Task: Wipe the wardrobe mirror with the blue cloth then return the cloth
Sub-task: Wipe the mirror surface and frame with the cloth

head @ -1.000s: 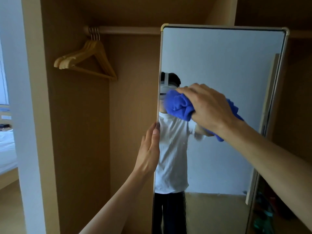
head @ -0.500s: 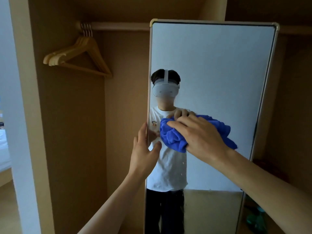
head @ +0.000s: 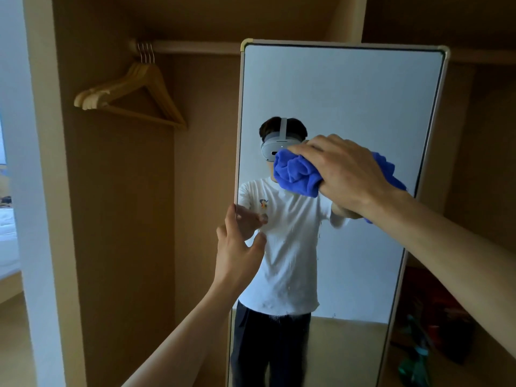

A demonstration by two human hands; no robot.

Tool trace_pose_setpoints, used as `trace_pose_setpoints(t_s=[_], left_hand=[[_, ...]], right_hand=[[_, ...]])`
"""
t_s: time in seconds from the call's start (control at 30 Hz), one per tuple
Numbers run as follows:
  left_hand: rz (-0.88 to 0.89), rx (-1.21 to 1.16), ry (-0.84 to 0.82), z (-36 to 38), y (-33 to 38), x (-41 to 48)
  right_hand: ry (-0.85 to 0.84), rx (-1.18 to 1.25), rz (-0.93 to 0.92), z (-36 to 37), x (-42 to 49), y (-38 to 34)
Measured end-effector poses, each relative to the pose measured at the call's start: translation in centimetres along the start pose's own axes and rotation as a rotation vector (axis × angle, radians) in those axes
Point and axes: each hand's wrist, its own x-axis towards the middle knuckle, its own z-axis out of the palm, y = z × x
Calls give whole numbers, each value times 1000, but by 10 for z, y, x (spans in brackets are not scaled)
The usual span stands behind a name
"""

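Wooden wardrobe walls frame the mirror (head: 349, 93), with hangers (head: 131, 99) at far left. The right hand (head: 349, 174) grips the bunched cloth (head: 298, 174) against the upper glass; the left hand (head: 237, 252) pinches the mirror's left edge. Wiping looks midway: specks show lower down, and the cloth is not yet returned.
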Motion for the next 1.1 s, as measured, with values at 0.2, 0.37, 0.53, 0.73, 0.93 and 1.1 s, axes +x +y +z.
trace_pose_setpoints(t_s=[0.2,0.37,0.53,0.73,0.93,1.1], left_hand=[[-57,87,79,17,0,7],[-54,121,142,27,-3,4],[-51,153,189,36,-3,2],[-57,173,187,37,-1,3],[-57,193,201,37,0,0],[-57,216,211,38,-2,-1]], right_hand=[[-10,7,-51,3,-3,7],[-27,-19,-129,20,-29,-1],[-64,-29,-189,44,-68,-8],[-86,-15,-139,36,-63,1],[-4,48,-1,-5,-30,28],[71,30,17,-13,-19,51]])
